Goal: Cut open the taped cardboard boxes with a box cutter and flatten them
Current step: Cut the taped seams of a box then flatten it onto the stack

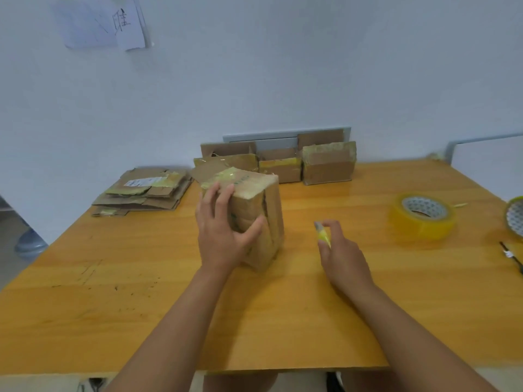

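Note:
A taped cardboard box [266, 210] stands on end in the middle of the wooden table [141, 292]. My left hand [223, 230] grips its near left corner, fingers on the top edge and thumb across the front face. To the right of the box, my right hand [342, 256] holds a yellow box cutter [322, 234], its grey tip pointing up and away, apart from the box. Several more taped boxes [328, 165] stand in a row at the back against the wall. A stack of flattened cardboard [144, 190] lies at the back left.
A roll of yellowish clear tape [424, 219] lies at the right, with a second roll [515, 216] cut off by the right edge. A dark pen [512, 257] lies near the right edge. Paper sheets [104, 21] hang on the wall.

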Available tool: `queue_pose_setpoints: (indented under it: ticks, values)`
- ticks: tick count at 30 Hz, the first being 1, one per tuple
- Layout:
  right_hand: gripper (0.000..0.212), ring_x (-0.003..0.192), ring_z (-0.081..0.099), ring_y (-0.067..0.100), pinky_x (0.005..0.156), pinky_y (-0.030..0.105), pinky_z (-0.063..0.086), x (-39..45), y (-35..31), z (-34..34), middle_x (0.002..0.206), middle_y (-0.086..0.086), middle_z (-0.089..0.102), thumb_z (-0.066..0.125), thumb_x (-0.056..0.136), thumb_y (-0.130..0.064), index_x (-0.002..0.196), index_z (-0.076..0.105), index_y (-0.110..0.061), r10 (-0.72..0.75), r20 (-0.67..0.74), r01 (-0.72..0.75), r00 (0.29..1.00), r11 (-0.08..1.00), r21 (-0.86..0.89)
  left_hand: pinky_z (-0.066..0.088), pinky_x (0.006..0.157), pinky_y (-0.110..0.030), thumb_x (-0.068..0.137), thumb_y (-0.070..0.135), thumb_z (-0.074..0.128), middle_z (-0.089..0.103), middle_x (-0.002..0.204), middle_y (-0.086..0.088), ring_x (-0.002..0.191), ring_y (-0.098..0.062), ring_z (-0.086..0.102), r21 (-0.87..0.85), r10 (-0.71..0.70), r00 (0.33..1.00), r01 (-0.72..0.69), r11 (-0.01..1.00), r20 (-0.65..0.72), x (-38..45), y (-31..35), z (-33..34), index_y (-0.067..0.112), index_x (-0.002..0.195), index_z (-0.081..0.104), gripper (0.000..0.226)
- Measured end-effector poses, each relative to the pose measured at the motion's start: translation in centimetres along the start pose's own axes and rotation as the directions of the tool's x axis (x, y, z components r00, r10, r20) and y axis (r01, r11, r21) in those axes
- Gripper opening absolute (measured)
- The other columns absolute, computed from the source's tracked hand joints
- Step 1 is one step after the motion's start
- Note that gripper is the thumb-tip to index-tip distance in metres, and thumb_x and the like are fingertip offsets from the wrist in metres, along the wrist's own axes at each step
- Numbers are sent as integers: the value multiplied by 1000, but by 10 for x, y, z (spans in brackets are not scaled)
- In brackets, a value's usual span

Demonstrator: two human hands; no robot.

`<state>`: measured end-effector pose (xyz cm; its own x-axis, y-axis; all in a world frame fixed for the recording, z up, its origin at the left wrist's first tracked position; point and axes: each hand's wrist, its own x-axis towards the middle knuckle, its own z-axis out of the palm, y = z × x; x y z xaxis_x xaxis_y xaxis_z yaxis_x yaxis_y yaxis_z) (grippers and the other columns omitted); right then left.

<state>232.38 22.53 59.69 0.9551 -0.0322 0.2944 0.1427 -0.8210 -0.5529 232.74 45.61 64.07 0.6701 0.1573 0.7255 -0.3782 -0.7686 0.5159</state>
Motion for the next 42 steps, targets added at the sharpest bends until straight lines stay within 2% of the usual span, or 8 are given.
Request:
queue_pose_setpoints:
  ticks: [4, 8, 13, 17, 21, 28, 33, 42]
  values:
    - [24, 74, 65, 22, 62, 41, 49, 10, -28, -18, 78, -5, 69, 52, 100, -18, 98, 59, -41, -31, -194, 136, 981, 821, 554, 49, 100, -45, 76, 59, 64, 40, 138, 12, 129, -8, 43, -321, -269, 960, 232, 918, -76, 18, 1, -7, 41, 138, 42, 69]
    - [46, 123, 56, 5, 93, 24, 49, 24, -62, -38, 130, -17, 63, 55, 85, -32, 130, 49, -39, -189, -174, 246, 966, 490, 836, 50, 101, -49, 76, 60, 61, 46, 142, 7, 126, -15, 52, -516, -388, 921, 352, 781, 39, 30, -3, -5, 35, 141, 45, 72]
    - [44, 91, 62, 9, 80, 23, 50, 43, -100, -30, 106, -6, 67, 69, 81, -46, 118, 56, -26, -322, -432, 516, 842, 712, 475, 48, 98, -58, 76, 54, 60, 53, 140, -11, 122, -30, 56, -537, -324, 923, 384, 751, 207, 39, -5, 5, 23, 146, 43, 78]
    - [36, 81, 59, 20, 71, 29, 50, 53, -109, -16, 93, 7, 63, 65, 90, -34, 106, 62, -2, -429, -551, 641, 716, 718, 274, 50, 99, -50, 80, 50, 55, 56, 137, -7, 123, -26, 57, -587, -286, 923, 385, 712, 259, 44, -2, 11, 18, 146, 42, 74]
    - [31, 88, 60, 16, 74, 30, 51, 55, -103, -11, 102, 5, 67, 57, 96, -21, 124, 58, -8, -498, -528, 676, 688, 705, 215, 53, 79, -26, 85, 39, 52, 66, 118, -2, 105, -19, 65, -645, -243, 930, 368, 670, 278, 43, 0, 18, 19, 131, 53, 50]
    - [35, 96, 64, 22, 81, 35, 52, 49, -86, -12, 109, 5, 68, 55, 96, -26, 128, 47, -16, -454, -498, 625, 739, 738, 255, 42, 102, -63, 80, 43, 57, 51, 137, -19, 126, -41, 50, -649, -278, 915, 403, 645, 291, 39, 11, 34, 13, 143, 40, 72]
    - [35, 97, 58, 17, 85, 23, 46, 47, -79, -15, 109, 4, 63, 56, 96, -27, 127, 50, -13, -458, -526, 621, 716, 763, 182, 41, 105, -58, 80, 48, 58, 49, 141, -11, 131, -32, 47, -591, -313, 926, 377, 713, 212, 36, 16, 43, 27, 144, 43, 70]
    - [32, 90, 67, 24, 79, 34, 55, 54, -78, -21, 102, 8, 72, 60, 93, -19, 117, 65, 1, -539, -531, 673, 654, 735, 83, 36, 110, -56, 80, 57, 53, 46, 146, 8, 136, -23, 41, -560, -356, 916, 396, 728, 185, 34, 19, 48, 36, 147, 41, 71]
